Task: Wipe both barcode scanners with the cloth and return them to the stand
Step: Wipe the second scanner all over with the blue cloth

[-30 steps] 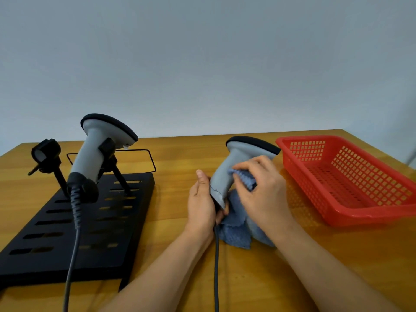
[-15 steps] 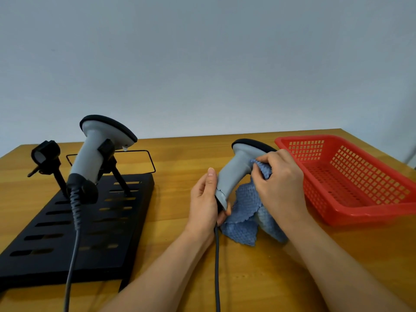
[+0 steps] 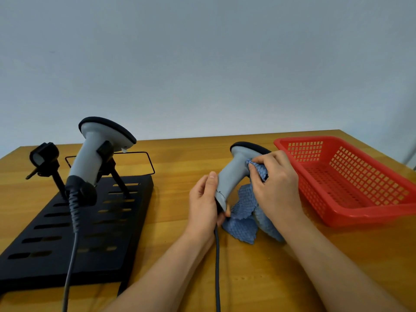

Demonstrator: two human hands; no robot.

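A grey barcode scanner with a black head stands tilted at the table's middle. My left hand grips the bottom of its handle, where the dark cable leaves. My right hand pinches a blue waffle cloth against the scanner's neck, just under the head; the rest of the cloth hangs down to the table. A second grey scanner sits clipped in the right holder of the black stand at the left. The stand's left holder holds nothing.
A red plastic basket sits at the right, close beside my right hand. The second scanner's coiled cable runs down over the stand toward the table's front edge. A thin black wire frame lies behind the stand.
My right hand has slid the cloth from the scanner's handle up to the neck under the head. The scanner has tipped a little to the right. My left hand keeps its grip.
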